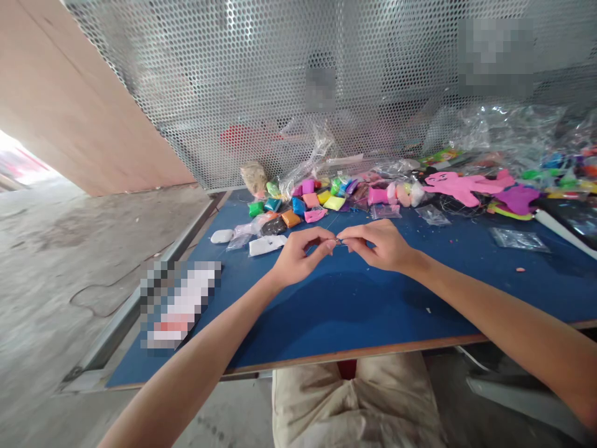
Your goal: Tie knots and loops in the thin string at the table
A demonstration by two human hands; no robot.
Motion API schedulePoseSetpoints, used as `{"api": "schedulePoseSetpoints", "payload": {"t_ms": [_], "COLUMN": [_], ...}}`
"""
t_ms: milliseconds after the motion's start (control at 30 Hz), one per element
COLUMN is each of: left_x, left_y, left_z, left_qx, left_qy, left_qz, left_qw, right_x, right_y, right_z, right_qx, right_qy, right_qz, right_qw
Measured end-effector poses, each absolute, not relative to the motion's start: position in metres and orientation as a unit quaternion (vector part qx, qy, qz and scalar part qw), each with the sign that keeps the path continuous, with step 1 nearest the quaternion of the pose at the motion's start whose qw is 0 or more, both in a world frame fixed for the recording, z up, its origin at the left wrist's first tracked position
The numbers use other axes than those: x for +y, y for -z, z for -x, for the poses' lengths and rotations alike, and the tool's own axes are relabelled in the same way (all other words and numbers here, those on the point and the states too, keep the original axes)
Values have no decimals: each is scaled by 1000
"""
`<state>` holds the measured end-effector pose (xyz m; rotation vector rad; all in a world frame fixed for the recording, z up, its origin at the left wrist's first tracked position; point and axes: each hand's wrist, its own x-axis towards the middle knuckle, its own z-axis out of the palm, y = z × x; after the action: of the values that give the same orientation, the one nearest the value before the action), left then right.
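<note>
My left hand (pixel 304 254) and my right hand (pixel 379 244) meet fingertip to fingertip above the blue tabletop (pixel 298 317). Both are pinched closed around a tiny dark piece (pixel 338 241), too small for me to name. A thin pale strand seems to run beside the fingers. Just behind my left hand lies a flat white packet (pixel 267 245). Small packets of coloured modelling clay, among them an orange one (pixel 291 218) and a black one (pixel 274 226), are heaped beyond my hands.
A pink figure-shaped piece (pixel 466 186) lies at the back right among clear plastic bags (pixel 508 134). A perforated metal panel (pixel 261 81) closes off the table's far side. At the right edge sits a dark, white-edged object (pixel 571 221); a blurred-out item (pixel 184 305) lies at left.
</note>
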<state>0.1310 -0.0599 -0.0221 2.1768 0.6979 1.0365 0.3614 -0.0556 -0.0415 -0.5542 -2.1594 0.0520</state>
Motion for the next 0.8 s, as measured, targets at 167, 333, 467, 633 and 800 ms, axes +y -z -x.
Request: {"api": "schedulePoseSetpoints", "payload": {"t_ms": [167, 333, 467, 633, 800], "left_x": [-57, -52, -49, -51, -53], "left_y": [27, 31, 35, 35, 32], "left_z": [-131, -131, -131, -132, -133], "left_qx": [263, 263, 264, 271, 241], "left_qy": [-396, -378, -380, -360, -314], "left_qz": [-779, -743, -699, -668, -618], "left_qw": [409, 486, 545, 591, 679], "right_x": [-57, -58, -57, -56, -55], "right_y": [41, 40, 40, 41, 41], "right_z": [-359, -358, -358, -359, -359], "right_qx": [-856, -853, -854, -861, -867], "right_qy": [-38, -52, -55, -45, -13], "right_qz": [264, 280, 282, 273, 269], "right_qw": [443, 437, 434, 427, 419]}}
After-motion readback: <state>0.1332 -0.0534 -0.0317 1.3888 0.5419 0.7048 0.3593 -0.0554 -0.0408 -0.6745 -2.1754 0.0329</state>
